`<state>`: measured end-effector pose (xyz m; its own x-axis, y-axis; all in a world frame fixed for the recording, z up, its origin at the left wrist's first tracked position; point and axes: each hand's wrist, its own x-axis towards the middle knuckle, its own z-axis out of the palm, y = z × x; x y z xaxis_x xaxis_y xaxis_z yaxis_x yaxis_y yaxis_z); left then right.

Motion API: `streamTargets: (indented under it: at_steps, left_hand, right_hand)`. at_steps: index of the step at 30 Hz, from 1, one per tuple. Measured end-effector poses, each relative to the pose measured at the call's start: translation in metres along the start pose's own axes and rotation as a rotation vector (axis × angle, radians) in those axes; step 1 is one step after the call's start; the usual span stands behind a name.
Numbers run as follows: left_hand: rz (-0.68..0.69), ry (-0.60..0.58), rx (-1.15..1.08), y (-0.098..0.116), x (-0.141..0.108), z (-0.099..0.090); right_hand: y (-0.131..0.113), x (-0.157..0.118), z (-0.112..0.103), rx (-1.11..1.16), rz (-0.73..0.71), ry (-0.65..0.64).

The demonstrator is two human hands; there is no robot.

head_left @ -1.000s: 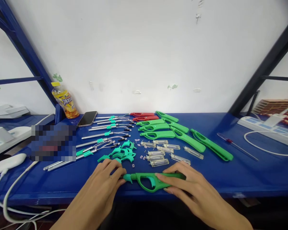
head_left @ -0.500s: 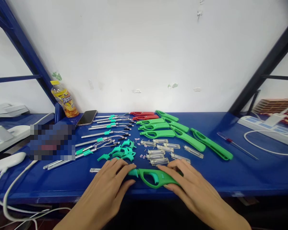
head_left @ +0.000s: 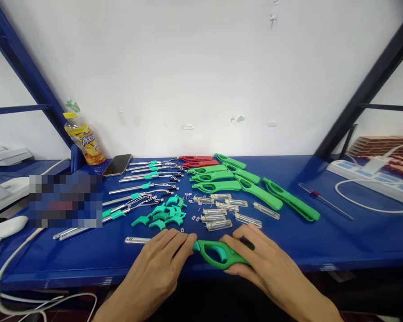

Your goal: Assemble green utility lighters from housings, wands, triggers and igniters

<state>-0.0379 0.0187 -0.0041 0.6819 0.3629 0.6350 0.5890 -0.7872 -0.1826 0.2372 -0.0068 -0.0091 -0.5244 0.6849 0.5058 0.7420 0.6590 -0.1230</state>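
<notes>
Near the table's front edge lies a green long-necked lighter, its trigger showing inside the finger loop. My right hand is closed round its handle, thumb below and fingers above. My left hand is closed over the neck, by the teal collar; the silver tube end sticks out to its left. Just beyond my left hand is a pile of teal triggers. Several clear fuel tanks lie beyond the lighter, with tiny pinkish metal bits beside them.
Silver tubes with wires lie in a row at left. Green handle shells and red ones lie at the back. A screwdriver, a power strip, a phone, and a drink bottle stand around.
My left hand has shifted slightly right along the neck, closer to the loop, and more of the silver tube shows. The right hand still grips the handle. The whole view has moved slightly.
</notes>
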Motion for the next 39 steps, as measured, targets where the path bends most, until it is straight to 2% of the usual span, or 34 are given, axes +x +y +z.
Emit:
streamTargets:
  at_steps: [7,19,23,27,30,35,37,39]
  left_hand:
    - [0.028,0.071,0.008,0.003,0.005,0.003]
    - [0.093,0.111,0.05,0.013,0.007,0.003]
    - [0.084,0.088,0.069,0.014,0.002,0.002]
    - [0.064,0.065,0.092,0.015,-0.008,-0.008]
    - [-0.022,0.013,0.04,0.012,-0.009,-0.017]
    - [-0.155,-0.108,-0.023,0.009,0.0,-0.037]
    - [-0.163,-0.23,-0.156,0.007,0.003,-0.049]
    - [-0.183,-0.394,-0.296,0.003,0.005,-0.061]
  right_hand:
    - [0.005,-0.001,-0.005,0.127,0.035,-0.076]
    - [0.011,0.007,-0.022,0.399,0.162,-0.256]
    - [0.008,0.006,-0.021,0.39,0.193,-0.253]
    - [-0.003,0.004,-0.021,0.294,0.173,-0.235]
    - [-0.013,0.004,-0.025,0.161,0.13,-0.122]
    - [-0.019,0.006,-0.041,-0.043,-0.028,0.011]
    - [-0.02,0.007,-0.046,-0.12,-0.107,0.074]
    - [-0.02,0.007,-0.049,-0.155,-0.195,0.082]
